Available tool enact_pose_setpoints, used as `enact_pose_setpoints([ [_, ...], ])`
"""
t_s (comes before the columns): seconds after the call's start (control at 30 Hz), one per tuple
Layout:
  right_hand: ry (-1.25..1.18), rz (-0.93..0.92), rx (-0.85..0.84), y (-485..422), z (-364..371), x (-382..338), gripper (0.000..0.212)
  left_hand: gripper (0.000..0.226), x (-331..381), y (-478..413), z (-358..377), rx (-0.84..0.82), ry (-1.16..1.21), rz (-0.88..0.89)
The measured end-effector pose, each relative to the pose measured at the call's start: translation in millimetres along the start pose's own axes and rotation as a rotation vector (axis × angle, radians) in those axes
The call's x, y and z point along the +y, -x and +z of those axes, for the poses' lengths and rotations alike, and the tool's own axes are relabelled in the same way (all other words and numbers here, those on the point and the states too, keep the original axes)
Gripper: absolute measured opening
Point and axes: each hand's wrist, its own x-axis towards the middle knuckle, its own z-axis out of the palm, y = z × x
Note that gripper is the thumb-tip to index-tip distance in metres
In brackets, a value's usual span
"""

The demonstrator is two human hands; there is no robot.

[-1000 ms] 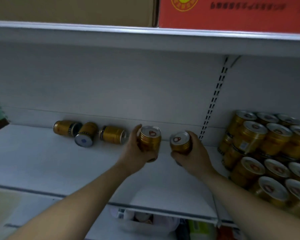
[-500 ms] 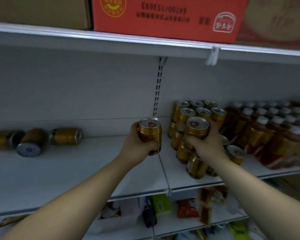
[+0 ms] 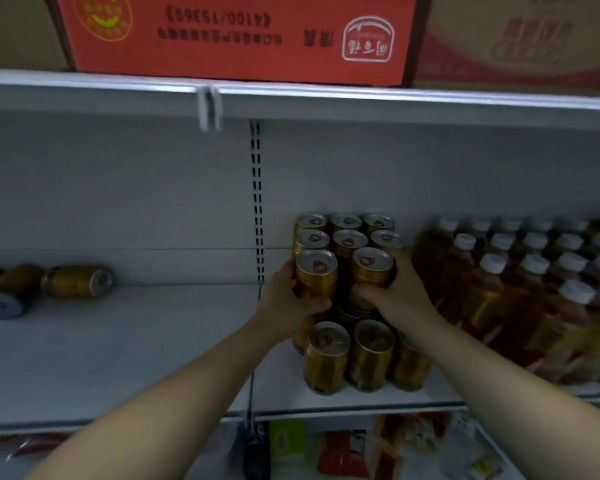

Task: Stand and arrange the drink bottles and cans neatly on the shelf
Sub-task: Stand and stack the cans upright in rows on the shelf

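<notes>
White metal shelf (image 3: 118,341), right bay holding a block of upright gold cans (image 3: 347,237) beside capped bottles (image 3: 492,282). Left hand (image 3: 284,303) is closed around one upright can (image 3: 316,275); right hand (image 3: 395,296) is closed around a second can (image 3: 371,268), both held at the block's upper tier, directly above its front row (image 3: 349,355). Fallen cans (image 3: 77,282) lie lengthwise, well apart to the left, nearer the left hand.

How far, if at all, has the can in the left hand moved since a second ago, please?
Yes: the left hand's can has moved rightward past the slotted upright, joining the stacked cans.
</notes>
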Motion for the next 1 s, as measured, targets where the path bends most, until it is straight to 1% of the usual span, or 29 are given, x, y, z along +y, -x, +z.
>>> enact_pose_setpoints([
  [0.1,0.017,-0.012,-0.093,-5,-3,9,0.078,0.070,-4,1,11,0.084,-0.066,0.003],
  [0.2,0.091,-0.085,-0.166,-3,-7,12,0.078,0.058,-12,6,17,0.139,-0.082,0.000],
  [0.27,0.130,-0.128,-0.175,-6,-6,15,0.076,0.058,-12,9,21,0.124,-0.078,0.003],
  [0.37,0.215,-0.155,-0.154,-10,-8,19,0.080,0.060,-7,14,23,0.061,-0.066,-0.008],
  [0.4,0.271,-0.202,-0.127,-12,-10,18,0.079,0.064,-10,18,23,0.047,-0.045,-0.029],
  [0.43,0.329,-0.263,-0.085,-15,-13,15,0.076,0.074,-10,23,24,0.033,-0.019,-0.055],
  [0.47,0.384,-0.340,-0.029,-19,-17,8,0.072,0.087,-14,29,25,0.047,-0.020,-0.086],
  [0.5,0.435,-0.411,0.019,-25,-20,0,0.072,0.094,-18,37,27,0.068,-0.025,-0.081],
  [0.53,0.495,-0.455,0.036,-32,-23,-8,0.074,0.092,-21,46,31,0.067,-0.034,-0.045],
  [0.57,0.572,-0.455,0.006,-39,-25,-15,0.077,0.090,-26,51,36,0.071,-0.072,-0.010],
  [0.6,0.660,-0.429,-0.063,-46,-25,-19,0.078,0.096,-33,55,43,0.070,-0.115,0.015],
  [0.67,0.802,-0.346,-0.228,-52,-19,-17,0.076,0.109,-44,58,55,0.084,-0.155,0.008],
  [0.7,0.838,-0.303,-0.278,-52,-15,-15,0.073,0.110,-43,61,58,0.094,-0.159,0.003],
  [0.8,0.851,-0.272,-0.277,-50,-12,-11,0.069,0.095,-42,61,58,0.113,-0.188,-0.023],
  [0.9,0.872,-0.271,-0.286,-51,-15,-12,0.069,0.066,-44,63,50,0.106,-0.207,-0.081],
  [0.93,0.872,-0.270,-0.288,-52,-14,-12,0.070,0.060,-46,64,47,0.108,-0.198,-0.096],
  [1.0,0.853,-0.298,-0.259,-51,-12,-8,0.073,0.060,-47,64,44,0.098,-0.184,-0.106],
])
